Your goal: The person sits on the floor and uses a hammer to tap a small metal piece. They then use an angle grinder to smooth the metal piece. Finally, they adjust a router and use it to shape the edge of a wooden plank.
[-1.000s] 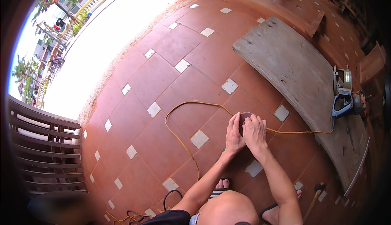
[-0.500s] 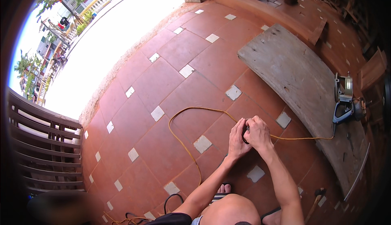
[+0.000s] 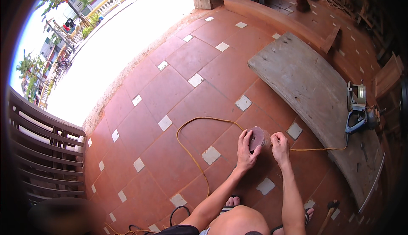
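Observation:
My left hand (image 3: pixel 245 150) grips a flat, round, reddish-brown disc (image 3: pixel 256 138) with a small hole in its middle, like a sanding disc. Something clear and shiny, like plastic film (image 3: pixel 267 139), shows along the disc's right side. Just right of it, my right hand (image 3: pixel 279 148) is closed in a pinch; whatever lies between its fingertips is too small to make out. Both hands are above the tiled floor, in front of my knee. A yellow cord (image 3: pixel 199 118) loops over the tiles behind and left of my hands.
A long grey wooden board (image 3: pixel 304 77) lies at the right, with a blue-handled power tool (image 3: pixel 357 116) on its far side. A hammer (image 3: pixel 330 211) is near my right foot. Dark slatted wood (image 3: pixel 46 143) stands at the left. A raised ledge (image 3: pixel 272 16) borders the back.
My hands were together around a dark object. Now they are apart, the right one further right, and the disc's round face shows in my left hand.

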Demonstrator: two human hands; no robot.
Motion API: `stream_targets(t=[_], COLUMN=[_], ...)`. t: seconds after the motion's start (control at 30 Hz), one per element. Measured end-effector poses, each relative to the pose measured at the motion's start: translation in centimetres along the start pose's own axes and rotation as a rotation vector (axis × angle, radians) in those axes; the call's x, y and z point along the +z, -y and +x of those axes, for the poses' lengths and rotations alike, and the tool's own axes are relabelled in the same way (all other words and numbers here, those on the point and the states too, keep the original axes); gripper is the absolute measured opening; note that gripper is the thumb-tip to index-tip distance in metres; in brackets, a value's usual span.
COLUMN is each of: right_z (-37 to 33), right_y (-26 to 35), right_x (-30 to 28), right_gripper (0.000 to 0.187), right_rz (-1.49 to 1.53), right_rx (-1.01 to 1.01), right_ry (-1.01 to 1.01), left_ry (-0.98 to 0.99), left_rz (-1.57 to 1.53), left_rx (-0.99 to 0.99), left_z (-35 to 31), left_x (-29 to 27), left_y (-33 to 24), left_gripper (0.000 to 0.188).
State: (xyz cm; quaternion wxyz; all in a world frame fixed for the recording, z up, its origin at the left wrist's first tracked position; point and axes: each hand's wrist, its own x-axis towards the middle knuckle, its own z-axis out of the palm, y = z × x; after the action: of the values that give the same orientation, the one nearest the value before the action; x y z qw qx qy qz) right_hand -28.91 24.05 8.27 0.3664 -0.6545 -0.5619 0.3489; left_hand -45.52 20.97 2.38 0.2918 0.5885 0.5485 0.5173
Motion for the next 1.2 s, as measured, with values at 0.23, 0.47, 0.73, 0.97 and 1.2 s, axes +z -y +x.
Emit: stream_targets(t=[0.23,0.47,0.73,0.97,1.2], right_z=[-1.9,-1.8,-1.0,-0.3,0.1], right_y=[2.4,2.8,5.2,3.2,2.9], right_x=[1.9,2.7,2.2,0.0,-4.5], right_gripper=[0.104,0.107,0.106,0.098,0.097], right_rz=[-0.396,-0.517,-0.458,-0.373,-0.418], right_rx=[-0.178,-0.152,-0.079,-0.122,-0.101], right_ry=[0.065,0.127,0.164,0.049,-0.151], left_ry=[-0.057,-0.042,-0.085,-0.167,0.002], left_rz=[-0.139,-0.167,-0.228,-0.307,0.168], left_rx=[0.023,0.012,0.004,-0.175,0.028], left_z=[0.0,0.0,0.2,0.1,0.0], left_x=[0.1,-0.1,-0.3,0.2,0.6], left_y=[0.7,0.7,2.1,1.4,-0.5], left_gripper=[0.071,0.072,0.081,0.086,0.103])
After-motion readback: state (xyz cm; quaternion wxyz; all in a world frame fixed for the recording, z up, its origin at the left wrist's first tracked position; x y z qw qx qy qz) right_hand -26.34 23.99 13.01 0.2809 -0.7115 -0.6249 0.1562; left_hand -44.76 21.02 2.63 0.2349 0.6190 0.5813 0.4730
